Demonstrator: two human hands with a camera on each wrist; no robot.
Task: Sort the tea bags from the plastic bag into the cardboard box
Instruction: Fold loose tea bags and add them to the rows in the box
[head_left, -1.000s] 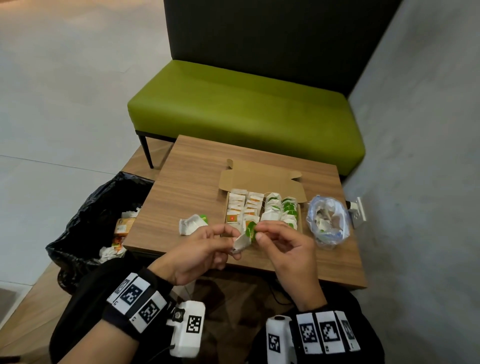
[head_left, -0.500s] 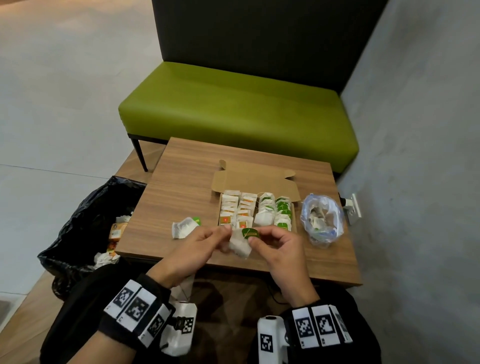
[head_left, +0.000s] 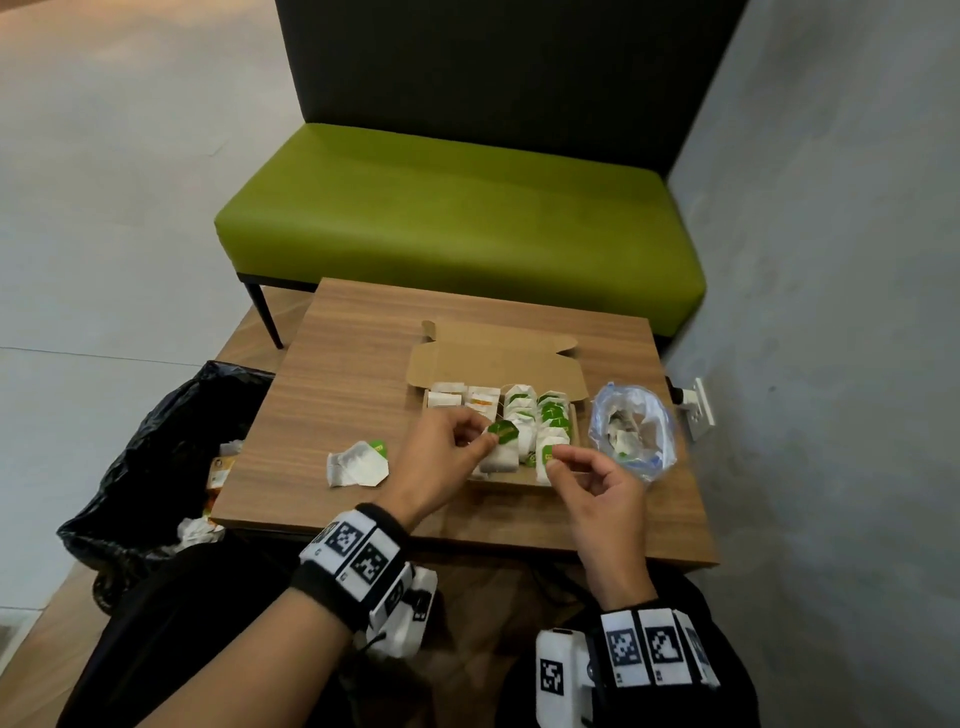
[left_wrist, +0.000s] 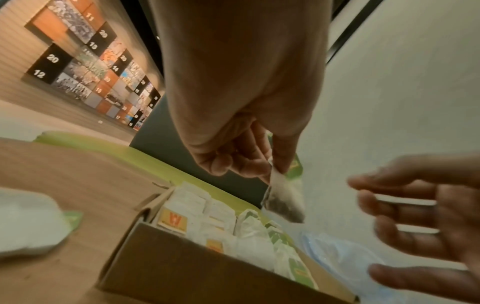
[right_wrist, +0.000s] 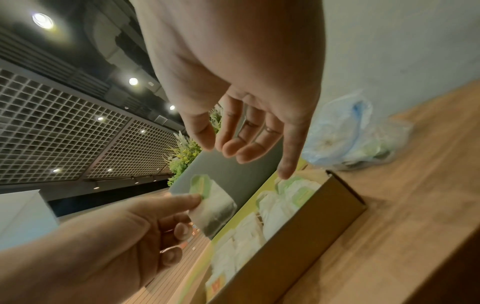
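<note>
My left hand (head_left: 470, 441) pinches a white tea bag (head_left: 503, 454) with a green tag by its top edge; it hangs over the front of the open cardboard box (head_left: 498, 358). The same tea bag (left_wrist: 284, 202) dangles from my thumb and forefinger in the left wrist view, and the tea bag (right_wrist: 215, 209) shows again in the right wrist view. My right hand (head_left: 576, 465) hovers just right of it, fingers loose and holding nothing. Rows of tea bags, orange-tagged at left and green-tagged at right, fill the box. The clear plastic bag (head_left: 631, 428) stands right of the box with several bags inside.
A loose tea bag with a green tag (head_left: 358, 464) lies on the wooden table (head_left: 353, 364) left of the box. A black bin bag (head_left: 156, 447) with wrappers stands at the table's left. A green bench (head_left: 457, 218) is behind, a grey wall and a socket (head_left: 698, 408) at right.
Both hands held the tea bag together at the table's front edge; now the right hand has let go and the left hand has carried the bag forward over the box.
</note>
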